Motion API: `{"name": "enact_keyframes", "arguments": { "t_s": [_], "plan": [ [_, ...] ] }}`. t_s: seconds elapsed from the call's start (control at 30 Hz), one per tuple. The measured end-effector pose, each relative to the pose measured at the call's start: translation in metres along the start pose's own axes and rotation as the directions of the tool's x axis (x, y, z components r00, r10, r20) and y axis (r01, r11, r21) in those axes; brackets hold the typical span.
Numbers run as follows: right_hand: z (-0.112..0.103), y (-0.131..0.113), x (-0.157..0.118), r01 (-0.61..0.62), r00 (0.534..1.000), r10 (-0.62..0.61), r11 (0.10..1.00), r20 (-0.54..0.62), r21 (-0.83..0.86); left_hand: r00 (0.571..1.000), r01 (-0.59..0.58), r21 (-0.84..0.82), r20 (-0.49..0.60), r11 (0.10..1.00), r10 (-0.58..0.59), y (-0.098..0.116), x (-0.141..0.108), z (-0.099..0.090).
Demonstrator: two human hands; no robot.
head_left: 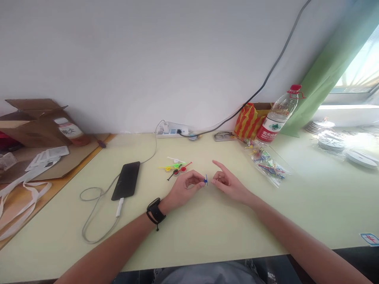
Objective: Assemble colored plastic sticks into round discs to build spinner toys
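Observation:
My left hand (pixel 186 187) pinches a small blue plastic piece (pixel 206 180) between thumb and fingertips. A thin blue bar stands upright at the end of that piece. Just to its right, apart from it, is my right hand (pixel 231 184), its index finger stretched out and the other fingers loosely curled. Nothing shows in the right hand. Behind the left hand lies a loose group of small plastic pieces (pixel 176 167), each a round part with a thin stick, in white, yellow, green, red and black.
A phone (pixel 126 180) on a cable (pixel 98 201) lies left. Cardboard boxes (pixel 35 126) and a bottle (pixel 71 131) stand far left. A power strip (pixel 171 131) and glasses (pixel 223 136) lie by the wall. Right are a large water bottle (pixel 276 116), a striped bag (pixel 248 120), plastic packets (pixel 269 165) and stacked discs (pixel 331 141).

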State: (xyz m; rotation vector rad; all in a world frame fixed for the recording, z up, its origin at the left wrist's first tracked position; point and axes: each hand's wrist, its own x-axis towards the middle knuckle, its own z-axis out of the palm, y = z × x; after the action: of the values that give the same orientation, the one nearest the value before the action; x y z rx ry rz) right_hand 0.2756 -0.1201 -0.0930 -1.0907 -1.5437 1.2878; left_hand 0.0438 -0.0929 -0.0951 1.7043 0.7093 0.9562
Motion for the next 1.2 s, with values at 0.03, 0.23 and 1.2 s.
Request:
{"name": "enact_keyframes", "arguments": {
  "t_s": [0.03, 0.23, 1.2],
  "plan": [
    [0.001, -0.001, -0.001, -0.029, 0.999, 0.03, 0.999, -0.027, 0.035, 1.0, -0.006, -0.001, -0.015, 1.0, 0.006, 0.0, 0.0, 0.0],
    [0.002, -0.01, -0.003, -0.239, 0.958, 0.199, 0.952, 0.205, 0.194, 0.995, -0.023, 0.05, -0.093, 0.998, 0.028, -0.003, 0.002, -0.001],
    [-0.002, 0.006, 0.006, -0.103, 0.993, 0.103, 0.995, 0.064, -0.018, 0.933, -0.084, 0.749, -0.172, 0.657, 0.316, 0.0, 0.009, -0.03]
  ]
}}
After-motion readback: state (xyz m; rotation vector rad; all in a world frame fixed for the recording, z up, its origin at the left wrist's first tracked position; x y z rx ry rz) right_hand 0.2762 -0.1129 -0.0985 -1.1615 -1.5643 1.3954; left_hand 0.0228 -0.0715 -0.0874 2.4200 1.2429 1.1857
